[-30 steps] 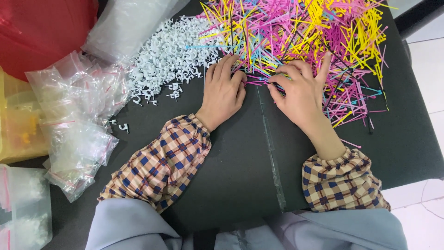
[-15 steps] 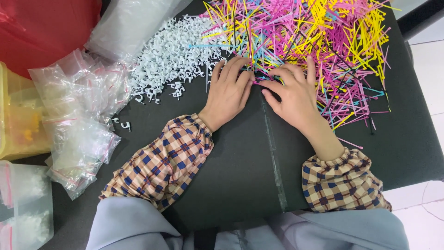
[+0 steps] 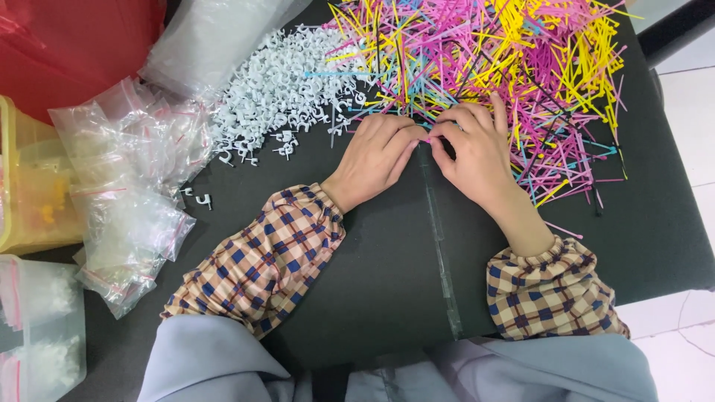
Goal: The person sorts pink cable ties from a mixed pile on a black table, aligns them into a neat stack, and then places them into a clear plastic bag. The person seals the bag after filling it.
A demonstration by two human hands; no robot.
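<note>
My left hand (image 3: 378,155) and my right hand (image 3: 477,152) meet fingertip to fingertip on the black table (image 3: 387,275), at the near edge of a big pile of coloured cable ties (image 3: 491,59) in pink, yellow, blue and black. Between the fingertips of both hands a small pink cable tie (image 3: 428,140) is pinched; most of it is hidden by the fingers. To the left of my left hand lies a heap of small white cable clips (image 3: 279,89). Both sleeves are plaid.
Small clear zip bags (image 3: 126,186) lie in a heap at the left, with filled bags (image 3: 41,327) at the lower left. A yellow box (image 3: 26,186), a red bag (image 3: 67,45) and a large clear bag (image 3: 216,37) sit at the far left and top.
Both hands have drawn together; the right hand's fingers curled in from flat on the ties to pinch against the left hand's fingertips.
</note>
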